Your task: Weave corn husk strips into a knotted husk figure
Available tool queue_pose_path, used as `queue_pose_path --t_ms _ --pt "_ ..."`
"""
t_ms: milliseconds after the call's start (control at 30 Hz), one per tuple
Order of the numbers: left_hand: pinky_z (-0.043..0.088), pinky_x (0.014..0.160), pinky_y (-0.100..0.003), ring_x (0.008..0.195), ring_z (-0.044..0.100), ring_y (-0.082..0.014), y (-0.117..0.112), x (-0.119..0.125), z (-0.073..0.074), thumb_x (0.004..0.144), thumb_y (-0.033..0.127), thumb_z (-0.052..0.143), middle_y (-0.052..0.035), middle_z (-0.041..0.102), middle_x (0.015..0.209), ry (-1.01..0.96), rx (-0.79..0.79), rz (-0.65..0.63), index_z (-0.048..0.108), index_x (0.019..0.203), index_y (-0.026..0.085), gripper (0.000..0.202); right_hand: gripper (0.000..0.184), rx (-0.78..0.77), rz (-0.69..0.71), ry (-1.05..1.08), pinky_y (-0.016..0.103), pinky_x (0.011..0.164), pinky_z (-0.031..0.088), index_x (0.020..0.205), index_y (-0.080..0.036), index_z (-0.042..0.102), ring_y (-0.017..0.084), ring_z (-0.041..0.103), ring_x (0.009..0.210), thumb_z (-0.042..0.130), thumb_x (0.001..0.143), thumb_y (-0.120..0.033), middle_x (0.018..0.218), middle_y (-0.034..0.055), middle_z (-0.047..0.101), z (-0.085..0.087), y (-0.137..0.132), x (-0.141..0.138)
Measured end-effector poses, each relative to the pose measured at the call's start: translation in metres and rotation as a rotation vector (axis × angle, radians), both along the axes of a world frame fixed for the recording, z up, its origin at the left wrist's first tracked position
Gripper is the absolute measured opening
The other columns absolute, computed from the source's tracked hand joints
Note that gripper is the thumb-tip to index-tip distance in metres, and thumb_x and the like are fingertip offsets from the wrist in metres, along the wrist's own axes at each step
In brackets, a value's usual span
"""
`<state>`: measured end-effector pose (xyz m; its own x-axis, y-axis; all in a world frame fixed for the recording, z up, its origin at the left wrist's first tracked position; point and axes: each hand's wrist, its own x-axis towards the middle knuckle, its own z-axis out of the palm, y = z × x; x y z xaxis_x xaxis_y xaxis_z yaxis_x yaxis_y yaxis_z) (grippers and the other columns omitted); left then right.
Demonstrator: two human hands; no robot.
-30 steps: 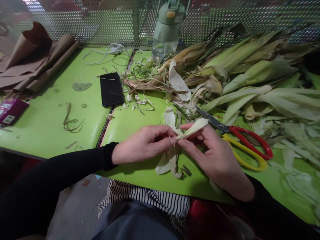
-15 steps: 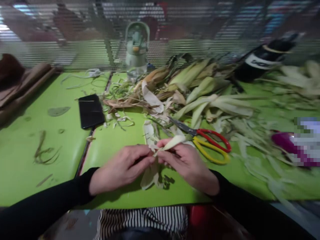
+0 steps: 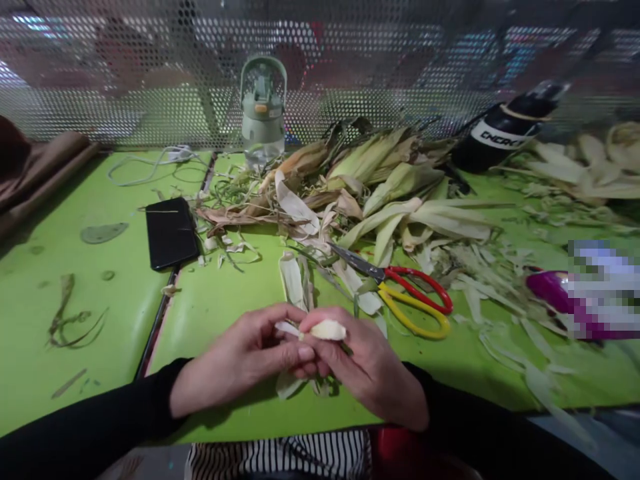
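My left hand and my right hand meet near the table's front edge, fingers closed in a pinch. Between them is a pale, folded piece of corn husk; its white end shows over my right fingers, and another thin part lies by my left fingers. Loose husk strips lie on the table just beyond and beneath my hands. To the right of them rest scissors with one red and one yellow handle, blades pointing away to the left. A heap of corn husks spreads behind.
A black phone lies to the left on the green table, near a white cable. At the back stand a water bottle and a tilted black bottle. A perforated metal screen borders the far side.
Both hands have drawn closer together and slightly nearer to me. The husk piece between them now looks shorter and more folded. The whole view has shifted a little.
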<state>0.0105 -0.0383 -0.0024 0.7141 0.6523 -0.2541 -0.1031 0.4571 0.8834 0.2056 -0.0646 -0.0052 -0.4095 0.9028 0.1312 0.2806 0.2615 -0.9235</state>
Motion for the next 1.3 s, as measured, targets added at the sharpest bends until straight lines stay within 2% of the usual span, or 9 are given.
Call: queue_pose_path --t_ms 200,300,467,633,733,833,967,1200,1300 --pt "0.046 0.057 -0.017 0.057 0.057 -0.0056 -0.004 0.002 0.008 0.085 0.044 0.071 -0.0012 0.065 0.070 0.036 -0.048 0.008 0.058 0.086 0.012 0.035 0.015 0.258 -0.046 -0.038 0.019 0.053 0.044 0.104 -0.023 0.064 0.007 0.058 0.051 0.051 0.098 -0.022 0.068 -0.0035 0.068 0.007 -0.005 0.001" --pt "0.046 0.054 -0.018 0.055 0.060 -0.0074 -0.006 0.003 0.011 0.081 0.048 0.075 -0.0009 0.066 0.068 -0.033 -0.164 -0.034 0.052 0.087 0.015 0.041 0.016 0.246 -0.075 -0.055 0.022 0.059 0.047 0.104 -0.025 0.067 0.010 0.064 0.059 0.053 0.097 -0.025 0.075 -0.0006 0.074 0.010 -0.007 0.003" --pt "0.040 0.047 -0.016 0.049 0.051 -0.0048 -0.012 0.005 -0.003 0.086 0.044 0.070 0.0007 0.062 0.066 0.123 -0.047 -0.034 0.050 0.081 0.016 0.034 0.022 -0.081 0.053 0.074 0.021 0.051 0.039 0.093 -0.021 0.067 0.009 0.054 0.052 0.054 0.097 -0.037 0.064 -0.0015 0.064 0.011 -0.006 0.005" --pt "0.041 0.058 -0.018 0.063 0.051 -0.0065 -0.010 0.003 -0.016 0.091 0.034 0.065 -0.0013 0.062 0.074 0.221 0.151 -0.065 0.054 0.081 0.014 0.024 0.030 -0.443 0.071 0.212 0.019 0.044 0.030 0.086 -0.017 0.065 0.005 0.038 0.047 0.060 0.092 -0.046 0.057 -0.0060 0.046 0.015 0.003 0.004" --pt "0.041 0.058 -0.019 0.064 0.054 -0.0074 -0.004 0.003 -0.011 0.092 0.036 0.063 -0.0033 0.066 0.080 0.117 0.018 -0.042 0.055 0.090 0.015 0.023 0.034 -0.555 0.035 0.223 0.019 0.043 0.028 0.089 -0.018 0.064 0.006 0.035 0.046 0.060 0.091 -0.052 0.054 -0.0076 0.042 0.014 0.013 0.005" --pt "0.052 0.074 -0.026 0.078 0.067 -0.0133 0.005 0.004 0.001 0.095 0.035 0.060 -0.0069 0.071 0.088 -0.163 -0.229 0.112 0.054 0.097 0.016 0.020 0.038 -0.454 -0.150 0.191 0.020 0.047 0.033 0.110 -0.020 0.060 0.008 0.043 0.050 0.052 0.095 -0.054 0.058 -0.0063 0.050 0.012 0.024 0.008" --pt "0.054 0.087 -0.029 0.091 0.072 -0.0165 0.020 0.000 0.010 0.091 0.017 0.060 -0.0103 0.076 0.099 -0.179 -0.213 0.280 0.056 0.108 0.014 0.018 0.042 -0.321 -0.195 0.133 0.021 0.052 0.043 0.110 -0.022 0.060 0.010 0.050 0.055 0.045 0.097 -0.059 0.067 -0.0026 0.060 0.016 0.036 0.005" --pt "0.052 0.069 -0.023 0.068 0.067 -0.0108 0.030 -0.004 0.004 0.084 0.025 0.074 -0.0006 0.071 0.074 -0.084 0.009 0.251 0.057 0.099 0.014 0.025 0.025 -0.120 -0.152 0.022 0.024 0.062 0.054 0.091 -0.022 0.064 0.013 0.063 0.069 0.066 0.088 -0.046 0.080 0.0006 0.068 0.017 0.047 -0.001" --pt "0.042 0.056 -0.017 0.058 0.053 -0.0048 0.030 -0.004 0.008 0.079 0.025 0.078 0.0043 0.060 0.067 -0.003 0.099 0.280 0.060 0.088 0.013 0.024 0.028 -0.072 -0.195 0.042 0.024 0.059 0.054 0.105 -0.023 0.062 0.013 0.061 0.068 0.067 0.088 -0.045 0.082 0.0001 0.064 0.005 0.048 0.005"
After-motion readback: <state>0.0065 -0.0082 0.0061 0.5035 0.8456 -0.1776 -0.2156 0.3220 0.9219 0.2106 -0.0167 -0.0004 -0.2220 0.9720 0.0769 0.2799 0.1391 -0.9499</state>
